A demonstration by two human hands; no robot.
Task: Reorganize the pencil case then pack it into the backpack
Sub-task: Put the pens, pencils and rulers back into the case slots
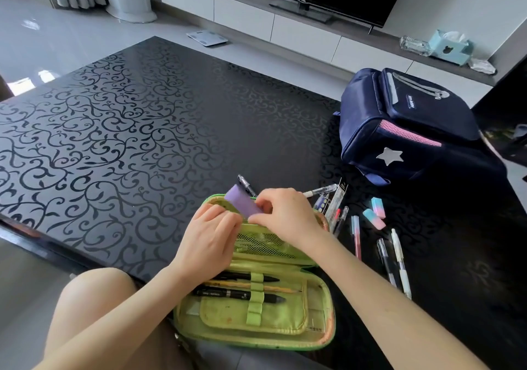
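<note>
The green pencil case (256,307) is lying open at the near edge of the tabletop (142,130), its near flap overhanging toward the person's lap, with two black pens (242,278) and a yellow pencil (273,287) sitting under elastic loops and a mesh pocket (262,244) showing on the upright middle divider. At the far compartment, the right hand (285,212) is pinching a purple block (241,202), probably an eraser, between thumb and fingertips and angling it into the opening, while the left hand (211,235) is gripping the divider's top edge with curled fingers, holding the pocket open. The case looks like soft padded fabric, light and floppy, so it is likely to sag unless taken by the spine or by both long sides once zipped; the block seems firm, light and easy to hold across its narrow faces. Just right of the case, loose pens (387,261) and two pink-and-blue erasers (376,215) are lying scattered, with more pens and a flat packet (336,201) poking out from behind the right hand. Farther right and beyond, the navy backpack (405,130) with a silver star is resting on its side, apparently zipped shut, well apart from the case.
</note>
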